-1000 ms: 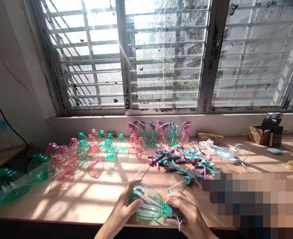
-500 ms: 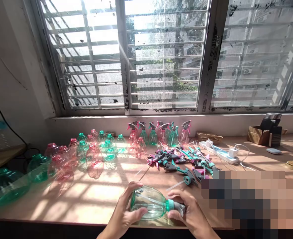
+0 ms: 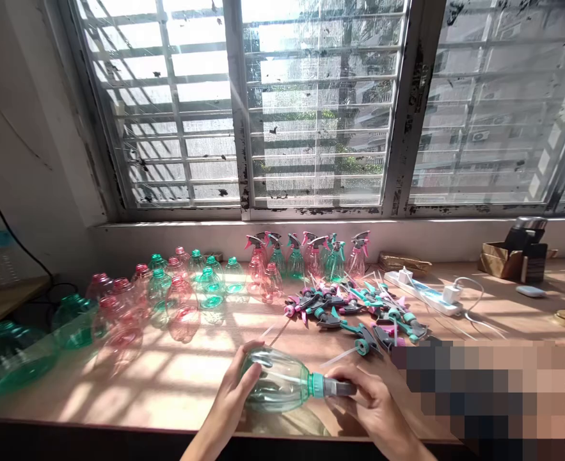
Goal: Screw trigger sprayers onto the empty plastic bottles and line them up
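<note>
The left hand (image 3: 231,397) closes its fingers around a clear plastic bottle (image 3: 275,381) to keep it steady over the desk (image 3: 186,378), while the right hand (image 3: 371,403) grips the gray spray neck (image 3: 337,387).

Bright sun through barred window (image 3: 318,102), striped shadows across wooden counter (image 3: 196,374), strong glare, pixelated patch (image 3: 478,397), bowed edges

wooden counter (image 3: 71,400) | clear pink and green plastic bottles (image 3: 182,317) | trigger spray heads (image 3: 354,317) | white power strip (image 3: 421,292)
</note>
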Demonstrator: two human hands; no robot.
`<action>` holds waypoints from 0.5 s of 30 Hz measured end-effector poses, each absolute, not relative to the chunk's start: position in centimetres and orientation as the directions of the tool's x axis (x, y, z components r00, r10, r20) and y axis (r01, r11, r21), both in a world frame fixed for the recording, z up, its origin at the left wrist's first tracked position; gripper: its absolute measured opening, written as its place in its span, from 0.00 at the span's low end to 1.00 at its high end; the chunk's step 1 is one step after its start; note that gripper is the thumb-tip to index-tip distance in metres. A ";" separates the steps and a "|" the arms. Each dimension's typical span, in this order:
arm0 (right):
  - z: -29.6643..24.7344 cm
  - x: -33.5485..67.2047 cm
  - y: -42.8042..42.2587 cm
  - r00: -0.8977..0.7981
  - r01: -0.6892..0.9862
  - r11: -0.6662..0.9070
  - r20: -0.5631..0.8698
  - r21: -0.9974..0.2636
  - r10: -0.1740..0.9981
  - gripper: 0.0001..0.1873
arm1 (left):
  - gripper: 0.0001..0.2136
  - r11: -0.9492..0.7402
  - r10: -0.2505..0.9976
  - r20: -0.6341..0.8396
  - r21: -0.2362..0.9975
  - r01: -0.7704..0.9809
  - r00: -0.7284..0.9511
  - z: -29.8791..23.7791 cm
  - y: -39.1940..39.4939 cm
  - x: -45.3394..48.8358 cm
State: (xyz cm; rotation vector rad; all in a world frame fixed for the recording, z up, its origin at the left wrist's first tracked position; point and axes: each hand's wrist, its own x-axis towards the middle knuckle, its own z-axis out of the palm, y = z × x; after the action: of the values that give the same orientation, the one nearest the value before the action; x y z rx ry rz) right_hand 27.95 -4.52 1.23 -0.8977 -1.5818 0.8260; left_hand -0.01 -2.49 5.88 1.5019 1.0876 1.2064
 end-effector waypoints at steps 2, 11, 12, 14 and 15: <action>2.7 28.2 -4.1 -0.035 0.151 0.500 0.501 -0.853 0.865 0.09 | 0.27 -0.164 0.965 0.150 0.985 0.050 0.214 5.4 -2.4 -0.2; 18.1 26.3 4.4 -0.118 0.255 0.578 0.569 -0.775 0.814 0.19 | 0.32 -0.184 0.886 0.160 0.983 0.014 0.435 3.7 -1.6 -0.6; 19.8 25.6 5.7 -0.116 0.265 0.603 0.596 -0.752 0.795 0.18 | 0.32 -0.212 0.866 0.199 0.977 -0.022 0.460 4.1 -1.7 -0.3; 22.6 23.9 8.4 -0.056 0.298 0.636 0.652 -0.712 0.756 0.20 | 0.30 -0.257 0.839 0.251 0.965 -0.055 0.483 4.9 -2.0 0.2; 23.7 22.9 9.7 -0.029 0.321 0.644 0.672 -0.695 0.740 0.21 | 0.29 -0.268 0.831 0.255 0.962 -0.047 0.495 5.2 -2.2 0.4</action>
State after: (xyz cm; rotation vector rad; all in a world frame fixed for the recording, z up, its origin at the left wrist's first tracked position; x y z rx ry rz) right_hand 22.92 9.72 23.74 -0.8918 -1.6216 0.4201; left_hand 0.42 -2.20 5.19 1.6245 0.6858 0.9829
